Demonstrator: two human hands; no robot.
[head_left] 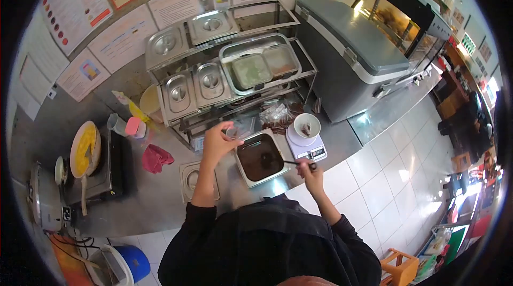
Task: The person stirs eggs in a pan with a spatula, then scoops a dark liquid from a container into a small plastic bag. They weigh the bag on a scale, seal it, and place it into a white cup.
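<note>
Head view: my right hand (311, 175) holds a spoon (292, 163); my left hand (222, 139), can't tell. Shiny counter (160, 200); floor (374, 174), four o'clock.

We reach both forearms (203, 184) forward, bare from near the elbows, our left hand (222, 139) farther out with its thumb and fingers parted, our right hand (311, 171) nearer our body, its fingers curled closed.

The metal tabletop (145, 207) is occupied at left by a black stove (116, 165). Rightward, a crumpled pink cloth (156, 158), a metal lid (189, 182), a dark-filled tray (256, 164) and a scale (304, 150) are placed; farther back, a rack (256, 29) and gray cooler (358, 35) are set.
</note>
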